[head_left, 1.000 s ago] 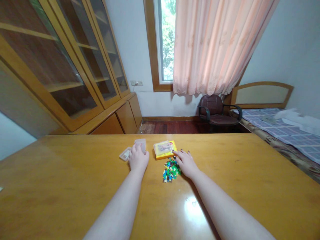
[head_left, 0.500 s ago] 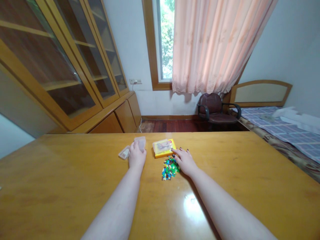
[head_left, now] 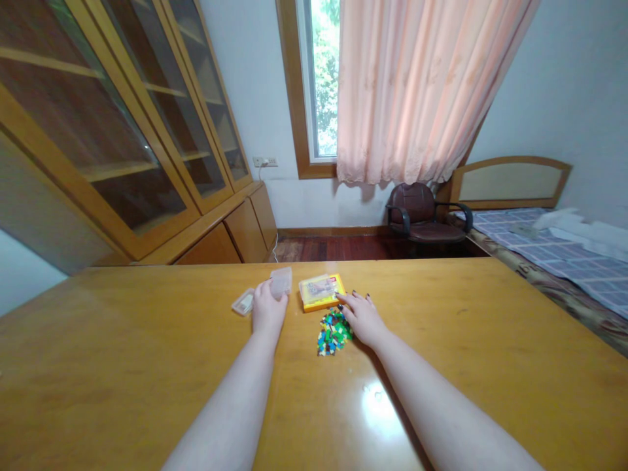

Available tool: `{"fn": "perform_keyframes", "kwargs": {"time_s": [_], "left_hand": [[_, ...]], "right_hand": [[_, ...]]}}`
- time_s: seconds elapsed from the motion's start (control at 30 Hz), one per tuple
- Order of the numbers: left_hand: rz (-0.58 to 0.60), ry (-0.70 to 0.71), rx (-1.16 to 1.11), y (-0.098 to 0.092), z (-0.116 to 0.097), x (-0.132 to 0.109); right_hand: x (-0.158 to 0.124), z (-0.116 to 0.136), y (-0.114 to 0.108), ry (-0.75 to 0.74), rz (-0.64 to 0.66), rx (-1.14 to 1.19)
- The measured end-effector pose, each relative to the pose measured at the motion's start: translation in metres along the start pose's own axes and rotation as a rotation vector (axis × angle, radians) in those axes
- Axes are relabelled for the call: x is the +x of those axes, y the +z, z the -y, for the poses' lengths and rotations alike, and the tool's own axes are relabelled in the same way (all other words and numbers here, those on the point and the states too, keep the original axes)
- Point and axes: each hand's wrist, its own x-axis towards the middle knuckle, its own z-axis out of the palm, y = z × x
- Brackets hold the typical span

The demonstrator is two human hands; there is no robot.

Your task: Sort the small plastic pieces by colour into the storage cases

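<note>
My left hand (head_left: pixel 268 310) grips the near edge of a clear plastic box (head_left: pixel 281 281), its thumb on the right side and some fingers hidden. Just left of that hand lies a second small clear case (head_left: pixel 243 302) with something pale inside. My right hand (head_left: pixel 364 319) rests with fingers spread, the fingertips at the right edge of a yellow box (head_left: pixel 320 303). On top of the yellow box sits a clear plastic lid or case (head_left: pixel 316 288). Small toy bricks (head_left: pixel 334 332) in green, blue, white, yellow and brown are heaped below it, touching or nearly touching my right hand.
The wooden table (head_left: pixel 147 366) spreads across the foreground. Behind its far edge stand a glass-door cabinet (head_left: pixel 157 118), a dark red armchair (head_left: pixel 417 216) and a bed (head_left: pixel 554 229). A pink curtain (head_left: pixel 417 91) hangs by the window.
The clear plastic box in my left hand has shifted slightly to the right. My right hand, the yellow box and the brick heap stay in place.
</note>
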Motion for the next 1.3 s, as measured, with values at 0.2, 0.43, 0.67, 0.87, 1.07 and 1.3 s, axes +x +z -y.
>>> {"fn": "perform_keyframes", "kwargs": {"time_s": [0.2,0.43,0.67,0.87,1.07,1.3], "left_hand": [[-0.126,-0.027,-0.118,-0.008,0.002,0.005],[-0.193,0.094,-0.324,-0.012,-0.006,-0.003],[-0.083,0.539,-0.306,-0.008,-0.024,-0.018],[0.131,0.463,-0.23,-0.004,-0.026,-0.018],[0.15,0.426,-0.237,-0.005,-0.031,-0.023],[0.135,0.312,-0.239,-0.006,-0.032,-0.022]], "right_hand": [[0.001,-0.002,0.001,-0.001,-0.004,0.006],[0.001,-0.002,0.002,-0.009,-0.019,0.024],[-0.001,-0.001,0.001,-0.004,-0.032,0.028],[0.0,-0.001,0.0,-0.008,-0.036,0.026],[0.0,0.0,0.001,-0.003,-0.036,0.007],[0.0,-0.001,0.001,-0.002,-0.039,0.006]]}}
